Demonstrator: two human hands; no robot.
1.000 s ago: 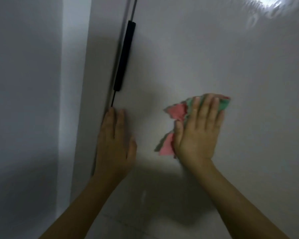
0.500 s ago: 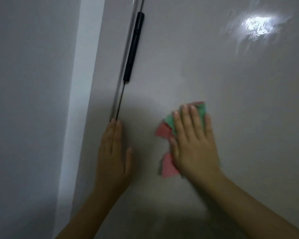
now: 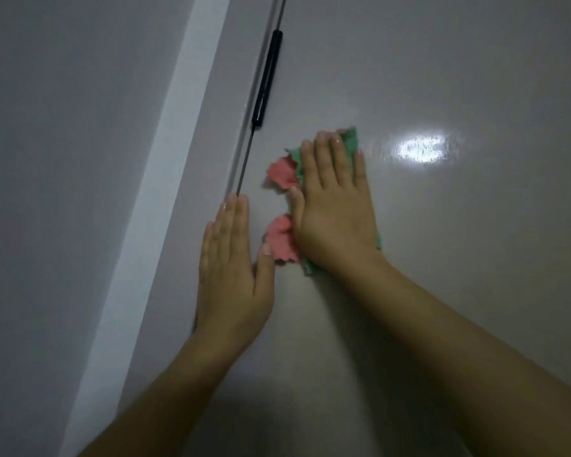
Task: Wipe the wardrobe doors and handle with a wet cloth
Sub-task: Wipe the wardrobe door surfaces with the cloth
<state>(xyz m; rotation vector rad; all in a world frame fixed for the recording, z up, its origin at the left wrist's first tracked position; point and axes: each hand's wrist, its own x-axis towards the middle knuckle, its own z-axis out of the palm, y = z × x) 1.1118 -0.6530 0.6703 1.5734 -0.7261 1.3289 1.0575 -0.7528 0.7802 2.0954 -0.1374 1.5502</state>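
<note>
Nearest, the left hand (image 3: 233, 275) lies flat on the wardrobe door (image 3: 442, 258), fingers straight, tips at the door's left edge. Just right of it, the right hand (image 3: 335, 212) presses the pink-and-green cloth (image 3: 281, 171) against the door with straight fingers. Farther up, the black handle (image 3: 267, 80) runs along the edge. A light reflection (image 3: 421, 150) shows to the right.

A plain grey wall surface (image 3: 63, 159) occupies the left side of the view, running from top to bottom. A pale, lighter-toned vertical strip (image 3: 165, 153) borders it on the right and appears slanted in the wide-angle view. 1 bright white light reflection (image 3: 421, 149) shows as a glare patch at right of centre, with smeared edges.
</note>
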